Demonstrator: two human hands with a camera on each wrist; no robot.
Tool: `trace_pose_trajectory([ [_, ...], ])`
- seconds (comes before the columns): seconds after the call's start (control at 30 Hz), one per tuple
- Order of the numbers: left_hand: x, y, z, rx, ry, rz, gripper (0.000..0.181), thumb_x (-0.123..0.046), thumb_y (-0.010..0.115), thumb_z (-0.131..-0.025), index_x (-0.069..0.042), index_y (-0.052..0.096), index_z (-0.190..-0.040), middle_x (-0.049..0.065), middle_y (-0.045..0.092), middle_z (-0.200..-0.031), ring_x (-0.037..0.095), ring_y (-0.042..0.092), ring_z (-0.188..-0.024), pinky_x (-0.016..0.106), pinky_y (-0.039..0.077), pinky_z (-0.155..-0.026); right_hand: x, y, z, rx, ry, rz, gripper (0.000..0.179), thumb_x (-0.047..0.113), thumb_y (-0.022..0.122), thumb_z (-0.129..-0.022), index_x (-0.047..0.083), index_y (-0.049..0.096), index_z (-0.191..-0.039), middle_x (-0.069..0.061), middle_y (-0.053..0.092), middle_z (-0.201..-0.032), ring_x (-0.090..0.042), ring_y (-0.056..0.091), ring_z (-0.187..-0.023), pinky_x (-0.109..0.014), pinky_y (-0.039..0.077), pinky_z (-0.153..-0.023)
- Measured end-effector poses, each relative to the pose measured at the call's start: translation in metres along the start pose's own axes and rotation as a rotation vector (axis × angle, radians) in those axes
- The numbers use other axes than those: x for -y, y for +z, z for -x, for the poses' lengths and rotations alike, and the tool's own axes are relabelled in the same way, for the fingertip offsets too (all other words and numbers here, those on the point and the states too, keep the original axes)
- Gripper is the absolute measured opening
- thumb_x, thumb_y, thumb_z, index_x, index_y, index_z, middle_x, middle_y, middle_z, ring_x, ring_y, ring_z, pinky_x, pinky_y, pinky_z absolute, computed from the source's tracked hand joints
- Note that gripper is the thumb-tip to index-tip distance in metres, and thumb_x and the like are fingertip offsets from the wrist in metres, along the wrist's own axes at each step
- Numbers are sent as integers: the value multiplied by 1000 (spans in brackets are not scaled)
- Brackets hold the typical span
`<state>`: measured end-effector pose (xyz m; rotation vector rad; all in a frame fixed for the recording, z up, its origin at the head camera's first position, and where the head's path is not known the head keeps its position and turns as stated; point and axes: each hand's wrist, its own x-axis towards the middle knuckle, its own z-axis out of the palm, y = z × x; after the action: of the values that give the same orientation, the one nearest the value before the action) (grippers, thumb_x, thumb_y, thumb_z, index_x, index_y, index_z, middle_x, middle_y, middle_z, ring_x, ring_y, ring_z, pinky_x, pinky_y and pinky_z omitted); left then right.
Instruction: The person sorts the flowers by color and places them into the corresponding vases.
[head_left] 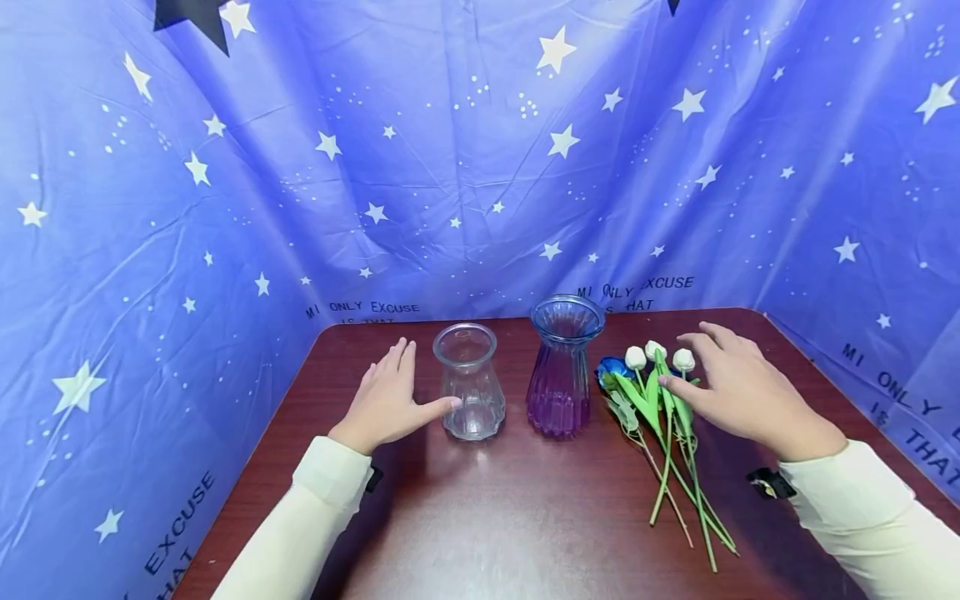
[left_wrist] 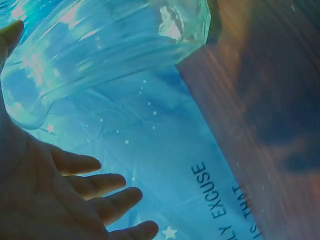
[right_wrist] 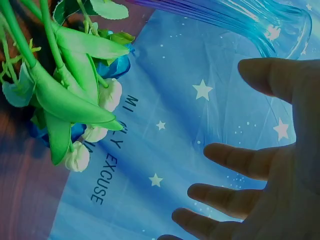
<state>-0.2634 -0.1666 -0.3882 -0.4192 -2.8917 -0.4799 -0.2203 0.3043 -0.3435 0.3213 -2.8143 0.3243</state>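
Note:
A clear glass vase (head_left: 472, 400) stands upright on the table. To its left is my left hand (head_left: 390, 404), fingers straight and thumb spread towards the glass; whether the thumb touches it I cannot tell. In the left wrist view the ribbed vase (left_wrist: 115, 45) lies beyond the spread fingers (left_wrist: 115, 205). Right of the clear vase stands a taller blue-and-purple glass vase (head_left: 558, 383). White tulips (head_left: 683, 360) and a blue flower (head_left: 615, 367) lie bunched on the table, stems towards me. Beside and partly over them hovers my right hand (head_left: 738, 387), holding nothing, its fingers (right_wrist: 235, 160) apart.
The dark red-brown wooden table (head_left: 465, 517) reaches back to a blue cloth (head_left: 450, 167) printed with stars and lettering, which hangs behind and on both sides. Green stems (head_left: 697, 508) stretch towards the table's front. Both forearms wear pale sleeves (head_left: 292, 517).

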Motion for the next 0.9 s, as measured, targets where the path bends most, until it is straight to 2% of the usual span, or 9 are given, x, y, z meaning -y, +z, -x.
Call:
trace_pose_trajectory([
  [0.17,-1,11,-3,-46,2,79,128,-89,60,-75,0,27,-161,19,30,-167,37,31,-154,59,27,-123,-1,5,0,-17,-9,-18,67,52,71,-93,1,60,-134,-32,46,-146,-62,43,-128,-76,38,-99],
  [0.3,-5,16,-6,-92,13,151,120,-82,68,-75,-1,35,-158,15,42,-160,36,41,-148,59,35,-119,0,7,-1,-26,-10,-33,57,48,70,-94,2,64,-127,-31,53,-139,-59,50,-122,-72,42,-94],
  [0.4,-8,19,-8,-120,18,193,116,-77,73,-75,-1,39,-155,15,50,-153,36,48,-141,61,39,-114,0,9,-1,-21,5,-44,48,45,69,-95,4,69,-121,-26,61,-129,-49,59,-114,-65,47,-89],
  [0.57,-11,24,-11,-124,2,217,113,-75,75,-74,-4,40,-154,14,54,-149,35,53,-137,61,42,-111,-2,12,-1,17,36,-80,41,41,68,-96,5,72,-117,-16,72,-109,-33,69,-97,-54,53,-77],
  [0.7,-11,30,-12,-114,-3,244,109,-74,76,-74,-8,42,-153,12,55,-148,33,53,-136,59,42,-111,-4,15,1,45,65,-114,42,41,69,-96,5,72,-117,-10,76,-101,-30,71,-93,-51,54,-74],
  [0.9,-10,36,-14,-111,3,278,103,-71,79,-74,-13,45,-152,8,57,-147,30,54,-136,57,43,-111,-10,19,3,40,84,-125,43,43,68,-96,5,74,-115,-7,76,-95,-27,71,-87,-47,53,-69],
])
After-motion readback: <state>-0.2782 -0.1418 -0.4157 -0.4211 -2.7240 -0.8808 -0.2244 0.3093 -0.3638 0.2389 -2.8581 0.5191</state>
